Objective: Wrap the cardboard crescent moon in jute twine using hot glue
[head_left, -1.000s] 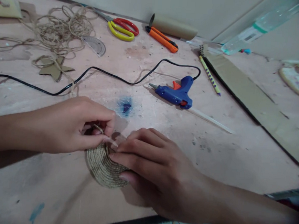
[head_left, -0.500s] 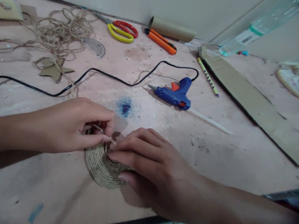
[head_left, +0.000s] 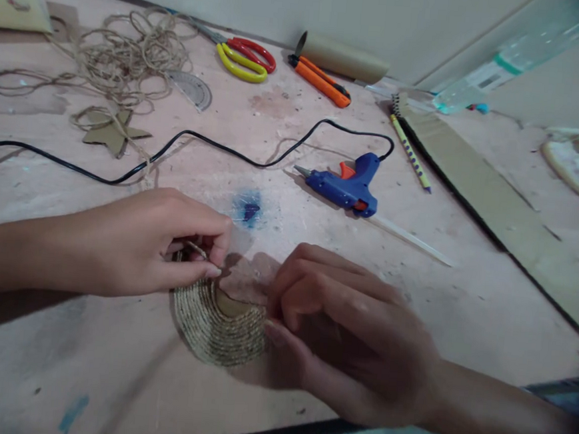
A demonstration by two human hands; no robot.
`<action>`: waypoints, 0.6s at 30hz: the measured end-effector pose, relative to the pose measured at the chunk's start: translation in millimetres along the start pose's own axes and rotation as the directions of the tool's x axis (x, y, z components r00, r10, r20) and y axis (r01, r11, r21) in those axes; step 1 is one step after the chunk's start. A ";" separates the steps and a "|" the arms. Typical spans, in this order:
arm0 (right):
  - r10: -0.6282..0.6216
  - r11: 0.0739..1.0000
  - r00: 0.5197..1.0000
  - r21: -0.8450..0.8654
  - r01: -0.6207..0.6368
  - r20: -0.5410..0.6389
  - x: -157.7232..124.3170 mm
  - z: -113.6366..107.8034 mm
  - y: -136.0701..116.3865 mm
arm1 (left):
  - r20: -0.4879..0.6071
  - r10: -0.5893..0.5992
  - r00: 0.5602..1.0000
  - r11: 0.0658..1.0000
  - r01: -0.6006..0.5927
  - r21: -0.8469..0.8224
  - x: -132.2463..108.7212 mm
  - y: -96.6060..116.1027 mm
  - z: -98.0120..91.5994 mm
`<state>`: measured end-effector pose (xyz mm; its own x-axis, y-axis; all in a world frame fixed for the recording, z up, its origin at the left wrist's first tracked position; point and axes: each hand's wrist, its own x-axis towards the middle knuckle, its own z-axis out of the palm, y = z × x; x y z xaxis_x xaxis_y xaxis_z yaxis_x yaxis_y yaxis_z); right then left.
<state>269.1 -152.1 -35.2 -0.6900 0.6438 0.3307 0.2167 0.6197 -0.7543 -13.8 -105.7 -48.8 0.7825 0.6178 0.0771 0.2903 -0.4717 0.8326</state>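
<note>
A crescent-shaped cardboard piece [head_left: 227, 336] lies in front of me, covered in curved rows of twine; bare brown cardboard shows at its inner edge. Thumb and fingertips of my left hand [head_left: 187, 246] are pinched on a strand of twine [head_left: 197, 250] at the piece's upper left end. My right hand [head_left: 345, 335] is curled at the piece's right end, thumb and fingers closed about its edge; the hand hides that end. Beyond them rests a blue glue gun [head_left: 345, 184] with a clear glue stick [head_left: 412, 240] sticking out of its back.
A black cord [head_left: 215, 145] crosses the table. Behind it lie tangled twine [head_left: 131, 57], a cardboard star [head_left: 118, 133], a protractor [head_left: 194, 90], scissors [head_left: 246, 60], an orange cutter [head_left: 320, 82] and a cardboard tube [head_left: 345, 57]. At right are a patterned pen [head_left: 411, 153], a cardboard strip [head_left: 501, 200] and a plastic bottle [head_left: 502, 66].
My right hand has drawn back to the right from the piece's inner curve to its right end, uncovering bare cardboard. My left hand keeps its pinch. The view has shifted slightly.
</note>
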 end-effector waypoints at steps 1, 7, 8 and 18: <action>0.013 1.000 1.000 -0.018 -0.013 0.003 0.4 -1.1 -1.1 | -0.001 0.000 1.000 1.000 0.000 -0.003 -0.3 -0.4 0.2; -0.074 0.988 0.997 -0.132 0.077 0.032 1.0 5.8 3.6 | -0.013 0.005 1.000 1.000 -0.006 -0.020 2.8 -0.3 0.6; -0.101 0.979 0.994 -0.174 0.106 0.042 0.5 7.6 5.4 | -0.011 0.003 1.000 1.000 -0.003 -0.015 3.7 0.6 0.1; -0.112 0.932 0.975 -0.320 0.170 0.191 -2.0 10.5 7.7 | -0.022 0.011 1.000 1.000 -0.011 -0.015 3.8 1.5 0.0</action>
<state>264.9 -153.3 -47.6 -0.8291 0.4724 0.2991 0.3055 0.8307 -0.4653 -10.3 -104.0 -47.2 0.7732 0.6265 0.0981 0.2733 -0.4689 0.8399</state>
